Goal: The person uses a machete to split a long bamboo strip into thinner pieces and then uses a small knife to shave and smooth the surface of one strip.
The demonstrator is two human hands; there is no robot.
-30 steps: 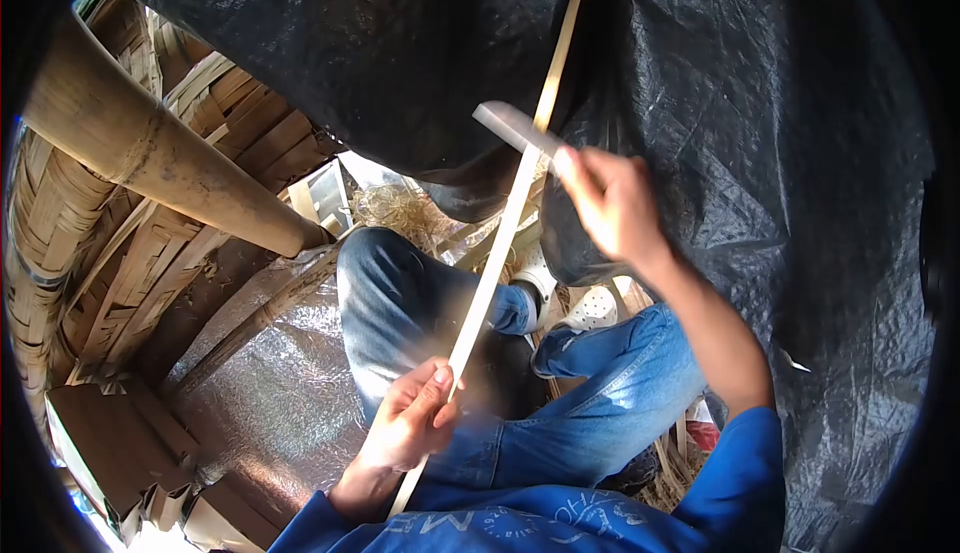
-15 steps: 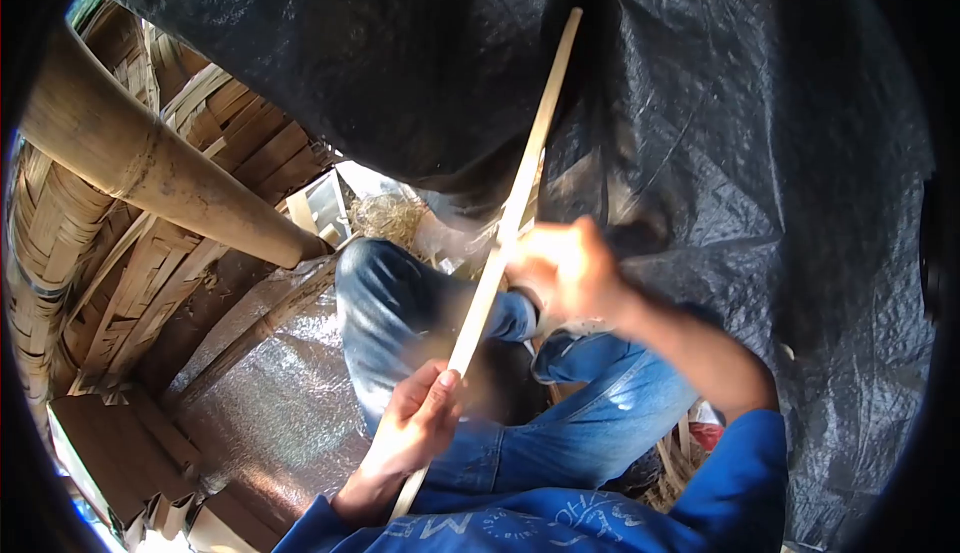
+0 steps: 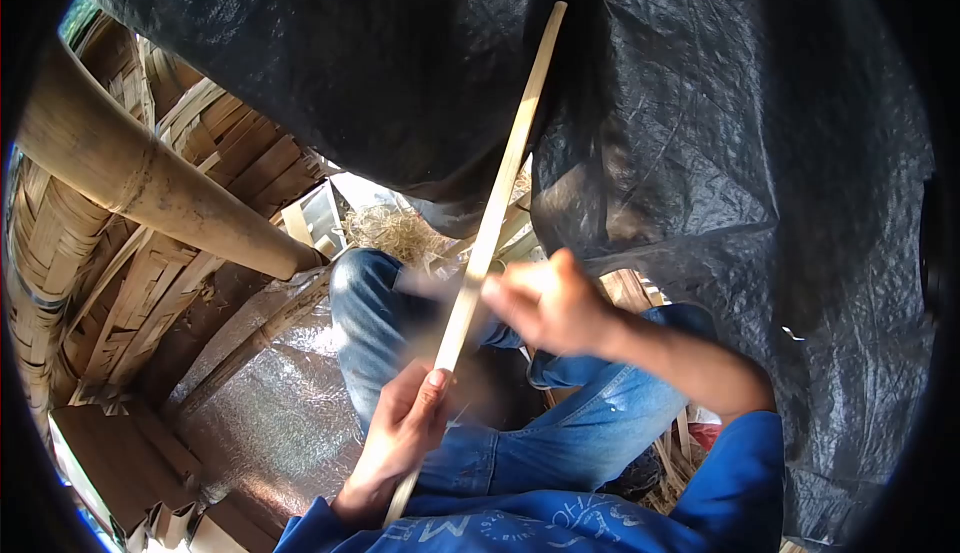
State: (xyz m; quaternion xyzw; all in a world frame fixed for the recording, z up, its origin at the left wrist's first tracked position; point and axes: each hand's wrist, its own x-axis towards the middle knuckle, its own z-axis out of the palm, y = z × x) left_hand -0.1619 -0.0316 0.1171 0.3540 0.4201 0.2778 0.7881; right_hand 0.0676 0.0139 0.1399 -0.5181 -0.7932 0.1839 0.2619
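A long, pale bamboo strip (image 3: 512, 158) runs diagonally from the dark sheeting down to my waist. My left hand (image 3: 408, 415) is closed around its lower part, thumb on top. Farther up, my right hand (image 3: 548, 301) is closed beside the strip, smeared by motion. What looks like a knife (image 3: 430, 285) extends left from that hand across the strip; its blade is a grey blur and its handle is mostly hidden in the fingers.
My bent legs in jeans (image 3: 600, 403) lie beneath the strip. Black plastic sheeting (image 3: 690, 123) hangs ahead and to the right. A thick bamboo pole (image 3: 150, 178) slants in at the left before a woven bamboo wall (image 3: 130, 283). Cardboard (image 3: 110, 453) stands at lower left; dry shavings (image 3: 390, 233) lie ahead.
My right hand has moved down along the strip, toward my left hand. The strip's far end has shifted slightly left. My left hand keeps its hold.
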